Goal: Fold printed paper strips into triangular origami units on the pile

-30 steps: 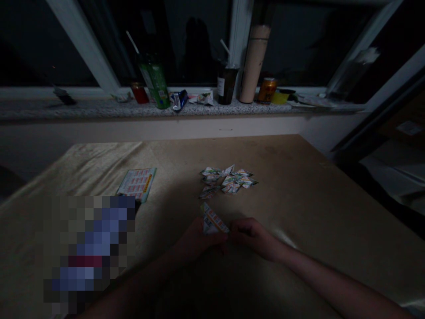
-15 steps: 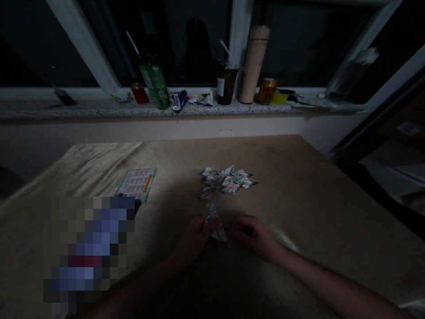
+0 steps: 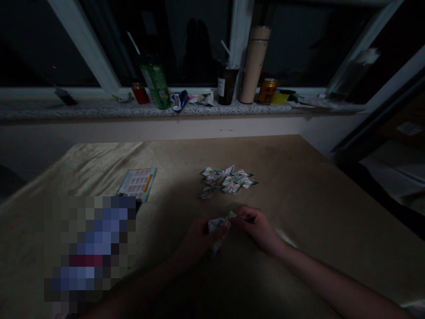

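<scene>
Near the front middle of the table, a small folded piece of printed paper (image 3: 216, 224) is held between both hands. My left hand (image 3: 201, 237) grips its left side, the thumb lying across it. The fingertips of my right hand (image 3: 254, 226) pinch the paper's greenish upper right corner. Just beyond my hands lies a loose cluster of folded paper pieces (image 3: 231, 182), several of them, with pointed ends and the same kind of print.
A printed card with red blocks (image 3: 137, 181) lies on the cloth-covered table (image 3: 285, 177) at left, beside a pixelated blurred object (image 3: 96, 243). Along the windowsill (image 3: 199, 110) stand a green bottle (image 3: 160, 86), a dark cup with straw (image 3: 228, 86), a tall beige flask (image 3: 255, 64) and a gold can (image 3: 267, 91).
The folded paper has turned in my left hand, its point now toward the right. My right hand has come in from beside it and now pinches that corner.
</scene>
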A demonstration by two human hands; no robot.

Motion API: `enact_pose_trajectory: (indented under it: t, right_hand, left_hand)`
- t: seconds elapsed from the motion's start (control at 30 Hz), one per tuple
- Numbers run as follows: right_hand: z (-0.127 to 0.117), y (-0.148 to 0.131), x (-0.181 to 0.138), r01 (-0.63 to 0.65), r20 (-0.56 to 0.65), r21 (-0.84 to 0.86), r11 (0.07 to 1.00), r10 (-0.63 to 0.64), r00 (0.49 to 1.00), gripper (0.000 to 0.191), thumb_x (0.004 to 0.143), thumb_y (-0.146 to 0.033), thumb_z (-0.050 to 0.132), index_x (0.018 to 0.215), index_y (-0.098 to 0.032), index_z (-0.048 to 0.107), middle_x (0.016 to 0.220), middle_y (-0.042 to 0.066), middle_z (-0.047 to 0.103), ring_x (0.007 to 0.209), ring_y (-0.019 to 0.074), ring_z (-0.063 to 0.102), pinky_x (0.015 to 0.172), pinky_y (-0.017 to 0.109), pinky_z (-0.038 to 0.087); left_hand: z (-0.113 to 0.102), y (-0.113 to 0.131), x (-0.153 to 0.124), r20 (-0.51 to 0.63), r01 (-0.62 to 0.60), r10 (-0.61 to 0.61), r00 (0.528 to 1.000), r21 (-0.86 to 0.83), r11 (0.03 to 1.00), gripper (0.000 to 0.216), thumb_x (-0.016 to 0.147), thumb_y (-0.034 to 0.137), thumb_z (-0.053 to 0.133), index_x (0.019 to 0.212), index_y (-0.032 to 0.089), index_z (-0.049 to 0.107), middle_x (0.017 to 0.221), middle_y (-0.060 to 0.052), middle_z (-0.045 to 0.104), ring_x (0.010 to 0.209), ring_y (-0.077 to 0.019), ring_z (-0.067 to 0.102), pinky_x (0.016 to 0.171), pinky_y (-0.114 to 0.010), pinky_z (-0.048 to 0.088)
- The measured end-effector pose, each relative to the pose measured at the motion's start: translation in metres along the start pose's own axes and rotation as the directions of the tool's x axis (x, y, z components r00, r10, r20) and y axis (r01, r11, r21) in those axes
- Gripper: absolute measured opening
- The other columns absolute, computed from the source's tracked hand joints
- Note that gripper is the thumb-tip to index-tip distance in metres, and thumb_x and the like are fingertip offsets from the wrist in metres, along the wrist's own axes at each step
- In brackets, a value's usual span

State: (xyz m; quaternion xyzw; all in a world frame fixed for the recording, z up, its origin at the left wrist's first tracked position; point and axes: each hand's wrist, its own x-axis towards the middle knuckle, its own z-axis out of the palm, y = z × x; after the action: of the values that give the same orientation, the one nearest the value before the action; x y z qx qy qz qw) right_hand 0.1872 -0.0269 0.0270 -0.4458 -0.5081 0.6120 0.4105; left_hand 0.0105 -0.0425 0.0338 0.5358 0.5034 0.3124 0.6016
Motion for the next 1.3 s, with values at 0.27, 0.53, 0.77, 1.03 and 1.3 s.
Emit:
enact_pose_trajectory:
  t: [0.27, 0.53, 0.77, 1.03, 1.3]
  right_hand:
    - [-0.001, 0.005, -0.004, 0.085, -0.006, -0.117, 0.990, -0.086, 0.996, 0.038, 0.066, -0.044, 0.069, 0.056, -0.017, 0.044, 0.053, -0.005, 0.040, 0.049, 0.0070, 0.035, 0.045, 0.020, 0.028]
    - [0.000, 0.005, -0.006, 0.086, -0.030, -0.163, 0.983, -0.092, 0.995, 0.027, 0.071, -0.041, 0.064, 0.067, -0.015, 0.058, 0.059, 0.000, 0.054, 0.054, 0.0105, 0.046, 0.050, 0.022, 0.036]
    - [0.002, 0.002, -0.008, 0.152, -0.051, -0.253, 0.956, -0.170, 0.984, 0.029, 0.071, -0.043, 0.064, 0.062, -0.016, 0.058, 0.058, -0.001, 0.052, 0.055, 0.0113, 0.046, 0.050, 0.022, 0.036]
    - [0.002, 0.000, -0.007, -0.256, 0.228, 0.000, 0.967, 0.249, 0.941, 0.054, 0.083, -0.059, 0.039, 0.051, -0.016, 0.050, 0.043, -0.004, 0.038, 0.039, 0.0068, 0.029, 0.038, 0.021, 0.019]
    - [-0.003, -0.006, -0.008, -0.347, 0.359, 0.119, 0.930, 0.285, 0.889, 0.035, 0.076, -0.046, 0.059, 0.058, -0.016, 0.051, 0.048, -0.006, 0.038, 0.042, 0.0057, 0.029, 0.040, 0.020, 0.020]
  left_hand:
    - [0.001, 0.007, 0.000, -0.051, 0.057, -0.052, 0.997, 0.095, 0.994, 0.040, 0.074, 0.051, 0.056, 0.060, 0.015, 0.060, 0.049, 0.003, 0.053, 0.047, -0.0110, 0.045, 0.046, -0.019, 0.034]
    - [0.000, 0.003, 0.001, -0.073, 0.090, -0.083, 0.994, 0.101, 0.991, 0.040, 0.075, 0.051, 0.055, 0.060, 0.015, 0.061, 0.039, 0.006, 0.041, 0.037, -0.0084, 0.036, 0.038, -0.018, 0.026]
    - [0.001, 0.002, 0.001, -0.091, 0.099, -0.088, 0.992, 0.127, 0.987, 0.043, 0.074, 0.053, 0.054, 0.056, 0.015, 0.060, 0.035, 0.007, 0.038, 0.035, -0.0082, 0.033, 0.038, -0.019, 0.024]
    - [0.002, 0.001, -0.002, -0.041, 0.021, -0.017, 0.999, 0.109, 0.994, 0.035, 0.076, 0.047, 0.057, 0.064, 0.014, 0.064, 0.046, 0.005, 0.051, 0.042, -0.0098, 0.044, 0.043, -0.018, 0.033]
    - [0.003, 0.000, -0.003, -0.043, -0.015, 0.019, 0.999, 0.078, 0.997, 0.030, 0.073, 0.044, 0.061, 0.080, 0.015, 0.066, 0.054, 0.003, 0.059, 0.046, -0.0120, 0.052, 0.045, -0.019, 0.038]
